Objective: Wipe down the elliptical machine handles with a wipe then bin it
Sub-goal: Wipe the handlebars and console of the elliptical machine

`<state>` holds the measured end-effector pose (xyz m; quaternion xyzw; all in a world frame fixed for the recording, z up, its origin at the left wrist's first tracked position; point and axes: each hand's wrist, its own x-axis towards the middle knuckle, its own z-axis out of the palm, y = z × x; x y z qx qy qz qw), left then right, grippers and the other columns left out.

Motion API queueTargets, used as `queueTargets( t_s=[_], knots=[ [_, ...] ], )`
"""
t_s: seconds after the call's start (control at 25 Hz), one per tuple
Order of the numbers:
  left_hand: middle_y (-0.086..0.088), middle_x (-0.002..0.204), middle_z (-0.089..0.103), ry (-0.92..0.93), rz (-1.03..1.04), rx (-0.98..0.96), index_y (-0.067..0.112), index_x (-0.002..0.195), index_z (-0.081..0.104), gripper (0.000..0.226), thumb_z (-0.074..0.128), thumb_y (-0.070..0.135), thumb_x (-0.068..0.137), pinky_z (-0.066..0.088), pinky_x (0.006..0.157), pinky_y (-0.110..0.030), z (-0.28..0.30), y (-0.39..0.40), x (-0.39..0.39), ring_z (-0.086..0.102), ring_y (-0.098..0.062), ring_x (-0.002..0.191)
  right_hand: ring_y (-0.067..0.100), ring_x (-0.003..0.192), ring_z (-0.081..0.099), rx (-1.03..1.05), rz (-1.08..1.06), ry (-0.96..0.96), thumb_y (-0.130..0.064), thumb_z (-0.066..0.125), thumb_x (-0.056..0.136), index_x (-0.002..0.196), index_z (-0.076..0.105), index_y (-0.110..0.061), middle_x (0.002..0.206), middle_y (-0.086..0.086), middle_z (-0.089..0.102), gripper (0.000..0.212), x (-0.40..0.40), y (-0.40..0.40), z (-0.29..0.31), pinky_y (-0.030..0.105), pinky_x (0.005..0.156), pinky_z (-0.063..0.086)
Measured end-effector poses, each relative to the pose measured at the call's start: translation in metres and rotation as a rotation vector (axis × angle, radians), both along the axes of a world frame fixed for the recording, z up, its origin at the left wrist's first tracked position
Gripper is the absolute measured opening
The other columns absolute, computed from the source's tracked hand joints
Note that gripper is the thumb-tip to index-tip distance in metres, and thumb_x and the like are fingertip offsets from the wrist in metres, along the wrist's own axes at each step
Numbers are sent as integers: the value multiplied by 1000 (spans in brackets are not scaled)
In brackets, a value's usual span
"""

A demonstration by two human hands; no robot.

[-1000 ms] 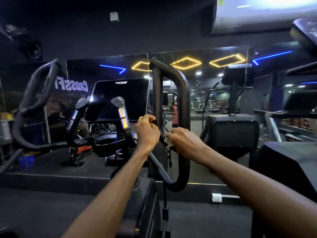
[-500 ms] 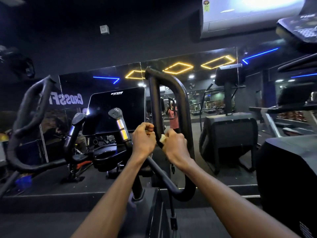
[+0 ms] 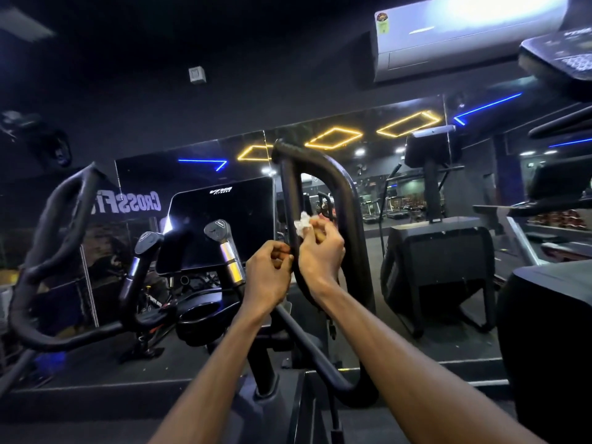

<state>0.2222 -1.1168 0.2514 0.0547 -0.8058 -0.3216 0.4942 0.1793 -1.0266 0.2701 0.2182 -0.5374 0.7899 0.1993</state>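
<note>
Wiping right loop handle (image 3: 347,219), inner bar.
My right hand (image 3: 322,251) pinches the wipe (image 3: 302,226) against the near-vertical bar; my left hand (image 3: 267,277), fingers curled, steadies it just below. Stroke runs along the bar.

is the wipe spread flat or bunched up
Bunched up. The white wipe shows as a crumpled wad, pinched by the right hand against the black loop handle.

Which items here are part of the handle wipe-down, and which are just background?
In the job:
- wipe, held in the right hand
- right loop handle, inner bar being wiped
- left hand, curled at that bar
- left loop handle

Background:
- console screen
- air conditioner
- neighbouring machine
</note>
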Motion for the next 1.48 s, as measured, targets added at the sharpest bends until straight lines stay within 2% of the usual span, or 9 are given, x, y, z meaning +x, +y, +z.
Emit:
queueTargets(
  t_s=[0.12, 0.24, 0.36, 0.48, 0.68, 0.92, 1.24, 1.36, 1.48],
  knots=[
    [4, 90, 68, 15, -13, 23, 20, 101, 63, 8, 61, 15, 94, 56, 75, -26, 3, -2, -5, 66, -11, 84, 3, 100, 59, 25, -27, 22, -11, 55, 99, 121, 67, -16, 102, -18, 63, 26, 0, -7, 10, 2, 84, 40],
    [4, 94, 67, 47, -40, 64, 16, 109, 63, 13, 58, 17, 97, 52, 75, -22, 9, 0, -7, 64, -9, 86, 7, 108, 59, 91, -50, 83, -8, 51, 100, 137, 57, -18, 122, -13, 64, 40, 1, -14, -10, 25, 100, 49],
    [4, 95, 66, 30, -63, 62, 17, 111, 60, 15, 58, 21, 97, 50, 67, -16, 17, 2, -7, 63, -5, 84, 14, 80, 62, 43, 1, 81, -2, 49, 98, 135, 59, -17, 97, -3, 72, 41, -10, -15, 34, 43, 81, 58],
    [1, 97, 67, 31, -68, 78, 17, 110, 60, 15, 60, 18, 95, 52, 67, -18, 19, 1, -10, 64, -8, 84, 15, 74, 59, 104, 8, 102, -2, 48, 97, 137, 56, -23, 97, 3, 73, 46, -16, -18, 34, 39, 76, 56],
    [-3, 99, 68, 33, -92, 133, 12, 115, 59, 20, 61, 17, 95, 59, 75, -28, 20, 2, -15, 67, -12, 88, 13, 61, 53, 106, 23, 50, -6, 48, 97, 85, 66, -16, 63, -5, 54, 24, -21, -17, 53, 33, 58, 45],
    [-3, 98, 70, -11, -155, 181, 14, 114, 58, 18, 59, 16, 96, 61, 72, -32, 21, -1, -12, 71, -9, 81, 16, 59, 43, 54, 87, -20, -2, 47, 90, 60, 50, -16, 58, -3, 44, 33, -25, -20, 77, 31, 53, 34],
    [-2, 91, 69, -11, -210, 214, 17, 108, 57, 12, 57, 13, 97, 61, 64, -30, 22, 3, -10, 72, -11, 76, 16, 59, 47, 26, 178, -6, -20, 55, 95, 62, 60, -12, 62, 1, 48, 34, -28, -8, 71, 38, 56, 44],
    [-1, 90, 70, 13, -192, 214, 21, 107, 57, 14, 57, 13, 97, 62, 69, -37, 17, 4, -11, 72, -14, 79, 13, 67, 54, 98, 199, 47, -22, 54, 98, 99, 75, -16, 75, 6, 58, 22, -25, -4, 60, 40, 66, 51],
    [1, 90, 70, 33, -186, 232, 23, 109, 60, 16, 58, 12, 96, 62, 71, -40, 16, 6, -11, 72, -15, 82, 18, 67, 60, 223, 91, 65, -18, 56, 94, 79, 73, -15, 75, 15, 68, 23, -25, 3, 42, 49, 70, 56]
  ],
)
